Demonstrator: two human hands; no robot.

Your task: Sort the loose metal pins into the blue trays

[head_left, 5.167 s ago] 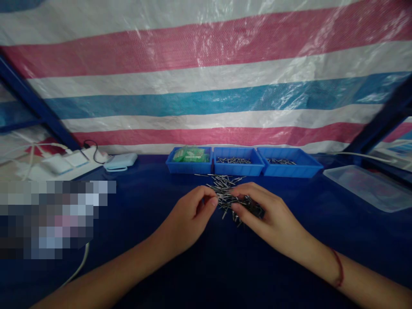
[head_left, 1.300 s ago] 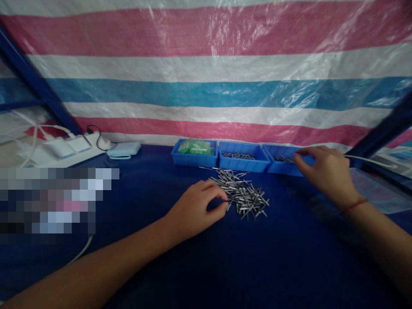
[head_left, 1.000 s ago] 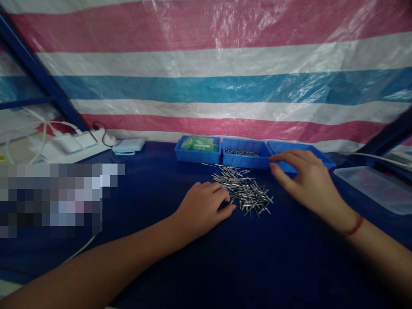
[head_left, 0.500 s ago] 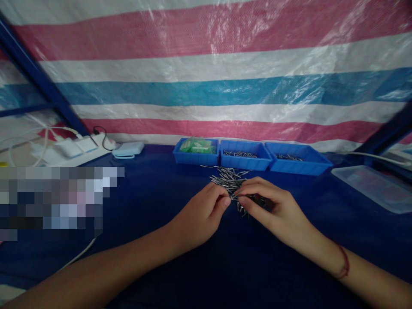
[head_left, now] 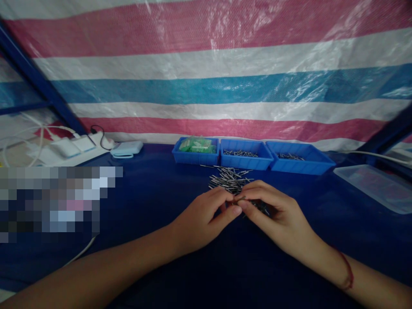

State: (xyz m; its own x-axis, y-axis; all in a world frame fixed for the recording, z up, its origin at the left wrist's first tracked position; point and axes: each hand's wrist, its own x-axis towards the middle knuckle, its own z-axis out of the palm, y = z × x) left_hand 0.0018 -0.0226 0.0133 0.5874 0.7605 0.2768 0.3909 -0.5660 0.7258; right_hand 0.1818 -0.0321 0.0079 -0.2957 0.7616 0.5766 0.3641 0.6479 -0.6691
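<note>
My left hand (head_left: 206,219) and my right hand (head_left: 277,210) meet fingertip to fingertip just in front of a loose pile of thin metal pins (head_left: 227,179). Pinched in the right thumb and fingers is a small thin metal piece (head_left: 240,200), mostly covered. The left thumb and forefinger close in against its near end; what lies between them is hidden. More dark pins show beneath the right palm.
Three blue bins stand behind the pile: a left bin (head_left: 196,159) with green packets (head_left: 198,145), a middle bin (head_left: 246,162) and a right bin (head_left: 302,166) with metal pins. A clear plastic lid (head_left: 375,189) lies right; a power strip (head_left: 83,146) and pale blue case (head_left: 127,149) left.
Both hands have shifted slightly right and nearer, and their fingertips have come together. The left thumb now reaches the right fingertips. The bins and the pile look the same.
</note>
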